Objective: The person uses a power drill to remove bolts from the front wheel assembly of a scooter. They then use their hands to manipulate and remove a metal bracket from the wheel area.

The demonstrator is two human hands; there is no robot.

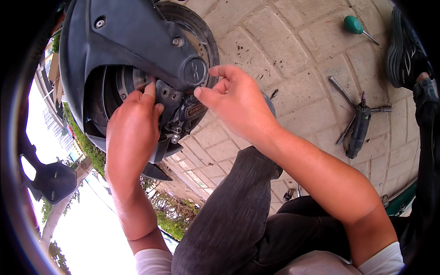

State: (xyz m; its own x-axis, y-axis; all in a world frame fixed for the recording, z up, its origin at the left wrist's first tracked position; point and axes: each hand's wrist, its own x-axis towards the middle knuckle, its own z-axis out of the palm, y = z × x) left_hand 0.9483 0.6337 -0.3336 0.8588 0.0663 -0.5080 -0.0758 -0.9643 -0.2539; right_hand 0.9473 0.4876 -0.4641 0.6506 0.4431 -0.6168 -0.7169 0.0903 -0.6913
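A motorcycle's front wheel [208, 32] stands behind a dark grey plastic cover [133, 39], with a brake caliper [193, 110] below the cover's round end. My left hand [133, 123] reaches in beside the grey metal bracket [166, 94] next to the caliper. Its fingers are bent and drawn together against the bracket's edge; whatever sits between them is hidden. Just right of the round cap [195, 71], my right hand [236, 98] hovers with thumb and forefinger apart and its other fingers curled. Nothing shows in it.
On the paving [284, 59] lie a green-handled screwdriver [354, 25], a dark power tool [360, 130] and a metal T-shaped wrench [343, 89]. Another person's black shoe [401, 50] is at the far right. My bent knee [254, 158] rises below the wheel.
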